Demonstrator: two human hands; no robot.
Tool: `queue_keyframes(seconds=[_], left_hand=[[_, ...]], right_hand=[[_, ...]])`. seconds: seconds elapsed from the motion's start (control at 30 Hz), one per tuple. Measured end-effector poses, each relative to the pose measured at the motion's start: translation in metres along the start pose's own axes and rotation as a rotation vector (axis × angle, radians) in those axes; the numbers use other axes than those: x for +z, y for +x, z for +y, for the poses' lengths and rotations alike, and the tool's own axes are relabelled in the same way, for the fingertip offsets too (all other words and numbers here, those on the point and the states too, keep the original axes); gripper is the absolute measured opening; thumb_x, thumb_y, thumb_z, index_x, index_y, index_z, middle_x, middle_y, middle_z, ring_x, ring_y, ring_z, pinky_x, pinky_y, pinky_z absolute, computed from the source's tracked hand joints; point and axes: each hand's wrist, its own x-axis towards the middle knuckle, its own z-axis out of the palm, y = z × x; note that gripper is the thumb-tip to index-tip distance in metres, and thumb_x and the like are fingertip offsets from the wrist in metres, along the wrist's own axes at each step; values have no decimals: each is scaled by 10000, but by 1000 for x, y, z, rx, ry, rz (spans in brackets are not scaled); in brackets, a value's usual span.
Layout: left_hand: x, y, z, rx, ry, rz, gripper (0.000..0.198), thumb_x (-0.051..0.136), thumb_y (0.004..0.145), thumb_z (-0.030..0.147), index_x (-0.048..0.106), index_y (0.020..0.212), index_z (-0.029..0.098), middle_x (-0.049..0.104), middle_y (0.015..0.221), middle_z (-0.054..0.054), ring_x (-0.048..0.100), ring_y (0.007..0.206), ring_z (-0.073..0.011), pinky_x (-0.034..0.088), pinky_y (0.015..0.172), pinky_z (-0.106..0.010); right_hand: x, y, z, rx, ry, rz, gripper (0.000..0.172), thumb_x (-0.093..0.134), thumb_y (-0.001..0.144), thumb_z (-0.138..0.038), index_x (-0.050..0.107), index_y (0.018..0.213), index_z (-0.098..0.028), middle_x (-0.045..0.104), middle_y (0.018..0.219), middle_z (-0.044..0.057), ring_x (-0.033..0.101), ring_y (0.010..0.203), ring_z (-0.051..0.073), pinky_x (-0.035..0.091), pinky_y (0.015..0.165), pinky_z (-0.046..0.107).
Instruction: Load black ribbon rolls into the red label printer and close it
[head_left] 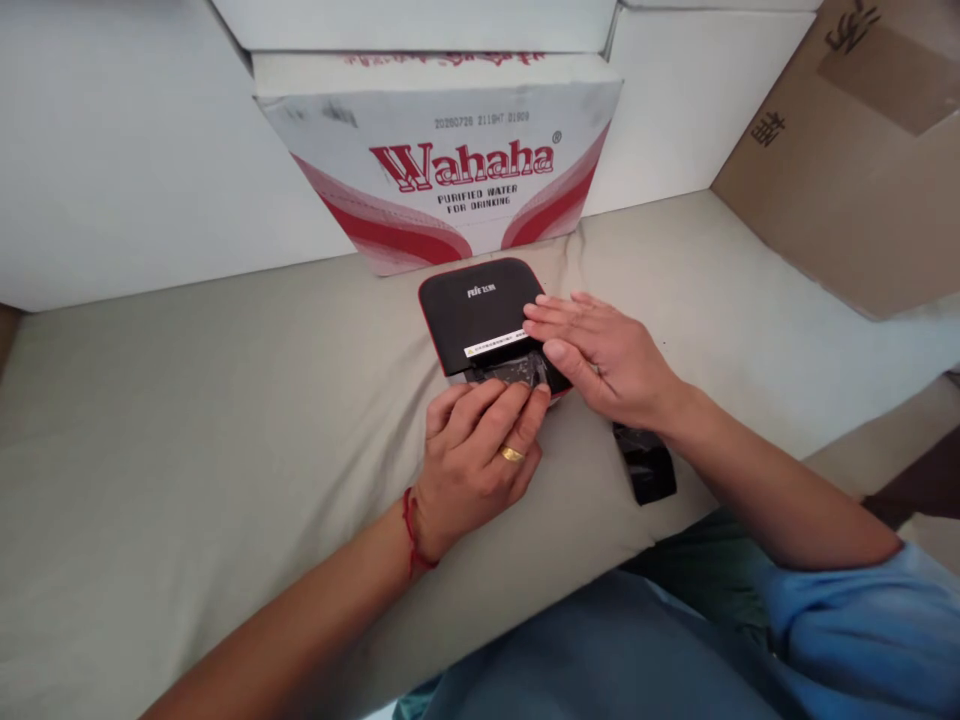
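Note:
A black, rounded-corner device with a thin red edge [476, 310], which looks like a small receipt printer, lies on the cloth-covered surface. A white warning label [495, 344] runs across its top. Shiny black film [506, 372] shows at its near edge. My left hand [484, 450], wearing a gold ring and a red bracelet, has its fingers curled together on that film. Fingers outstretched, my right hand [611, 355] rests on the device's right side. A separate glossy black strip [646, 468] lies below my right wrist, partly hidden by it.
A white and red water carton [480, 170] stands just behind the device. White boxes [112, 150] line the back. At the right is a brown cardboard box [847, 170]. The beige cloth [225, 420] has wrinkles near the device.

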Motion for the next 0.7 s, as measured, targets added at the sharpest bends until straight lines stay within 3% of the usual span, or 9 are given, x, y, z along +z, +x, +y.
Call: queue_keyframes(seconds=[0.13,0.2,0.27,0.33,0.4,0.47,0.57,0.7], left_hand=[[-9,4,0,-16,-53,-1,430,729,992,151,704,1420,197,865,1195,-92,759,1140,-274,511,1076,-453],[-13,6,-7,-99,-137,37,422,705,1019,182,693,1441,205,841,1226,-98,748,1164,-274,526,1078,-460],[-13,7,-24,-287,-247,123,427,677,1042,203,693,1465,252,805,1309,-90,727,1231,-266,535,1116,-463],[-6,5,-48,-587,-387,238,413,697,1036,256,717,1444,310,757,1426,-64,686,1346,-265,510,1203,-476],[6,1,-72,-901,-666,287,498,763,961,330,700,1455,340,673,1615,-33,591,1534,-281,414,1346,-496],[18,-4,-90,-1088,-1023,288,634,876,832,420,698,1437,362,605,1712,-18,454,1688,-316,311,1446,-496],[28,-10,-99,-1105,-1290,218,797,1000,719,467,694,1454,436,543,1791,29,307,1802,-331,231,1505,-502],[31,-11,-93,-1020,-1359,187,817,1019,754,527,694,1499,436,565,1794,21,325,1809,-355,248,1512,-524]], right_hand=[[8,-10,-8,23,-16,29,438,496,1208,-359,816,1483,-240,757,1605,96,667,1583,260,524,1375,505],[10,-12,-12,28,-18,43,433,501,1209,-349,819,1476,-227,773,1580,101,680,1570,260,537,1366,495],[14,-13,-13,38,-2,66,428,500,1211,-337,819,1477,-234,781,1570,93,684,1565,260,546,1360,496],[19,-15,-13,45,22,104,426,495,1216,-333,814,1483,-243,783,1573,83,675,1574,257,546,1360,499],[24,-17,-13,39,49,146,428,493,1221,-344,811,1486,-233,787,1571,88,671,1578,254,550,1356,493],[28,-19,-13,37,65,176,431,489,1226,-352,810,1484,-224,789,1567,91,676,1574,250,551,1354,491],[30,-20,-13,37,79,194,427,491,1228,-355,812,1479,-229,794,1562,85,680,1569,247,553,1354,488],[30,-22,-13,26,91,205,416,502,1224,-343,813,1478,-235,803,1552,82,679,1570,245,545,1360,475]])
